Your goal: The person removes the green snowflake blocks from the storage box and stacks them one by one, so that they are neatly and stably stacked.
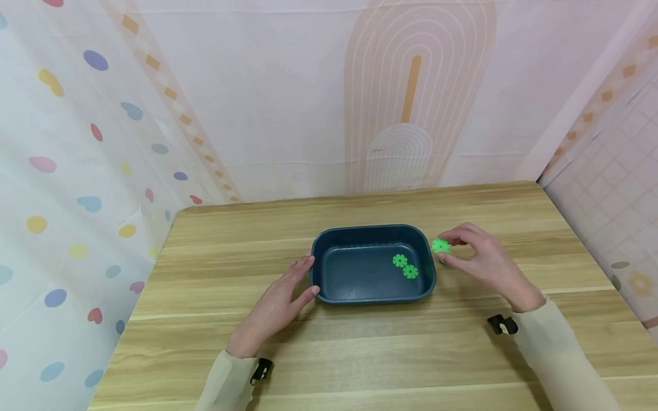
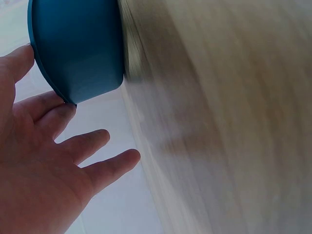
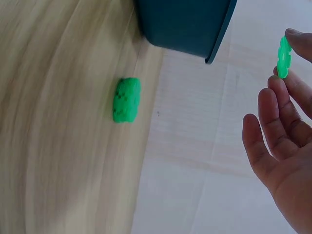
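Note:
A dark blue rectangular bin [image 1: 360,299] stands on the table, with two green notched discs [image 1: 400,261] lying touching each other on its floor toward the right. At the bin's left end, my left hand [image 1: 277,299] rests its thumb and some fingertips on the rim; its other fingers spread free in the left wrist view. My right hand [image 1: 485,260] pinches one green notched disc [image 3: 283,57] between thumb and fingers, just outside the bin's right wall and above the table. Below it, a short stack of green discs [image 3: 126,100] sits beside the bin, mostly hidden in the head view.
The wood-grain table [image 1: 360,359] ends at a patterned curtain [image 1: 288,114] behind, with more curtain at both sides. A black strap piece [image 1: 262,370] shows at the left wrist and another black piece [image 1: 502,325] at the right.

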{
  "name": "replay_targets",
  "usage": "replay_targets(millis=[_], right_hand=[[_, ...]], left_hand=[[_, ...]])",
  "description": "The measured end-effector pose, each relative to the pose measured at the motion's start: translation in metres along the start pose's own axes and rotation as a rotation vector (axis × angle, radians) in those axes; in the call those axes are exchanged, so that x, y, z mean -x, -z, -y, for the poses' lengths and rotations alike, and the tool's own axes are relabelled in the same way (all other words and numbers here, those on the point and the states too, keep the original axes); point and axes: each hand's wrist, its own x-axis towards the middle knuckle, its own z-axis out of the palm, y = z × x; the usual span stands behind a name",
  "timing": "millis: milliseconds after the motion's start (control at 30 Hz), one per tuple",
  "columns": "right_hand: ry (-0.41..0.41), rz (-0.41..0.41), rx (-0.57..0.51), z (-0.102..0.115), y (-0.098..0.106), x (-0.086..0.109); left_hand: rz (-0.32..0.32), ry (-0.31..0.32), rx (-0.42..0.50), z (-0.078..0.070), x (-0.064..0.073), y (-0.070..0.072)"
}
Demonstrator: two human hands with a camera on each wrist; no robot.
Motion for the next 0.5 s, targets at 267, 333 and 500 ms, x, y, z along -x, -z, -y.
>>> replay_targets(millis=[267, 333, 500], right_hand=[[-0.017, 0.017, 0.018, -0.009, 0.003, 0.002], [-0.022, 0.022, 0.020, -0.010, 0.003, 0.003], [-0.036, 0.030, 0.028, -0.014, 0.002, 0.004]], left_hand=[[-0.007, -0.015, -0.003, 0.001, -0.001, -0.001], [-0.006, -0.014, -0.002, 0.001, -0.001, -0.001], [-0.005, -0.011, -0.007, 0.001, 0.000, -0.001]])
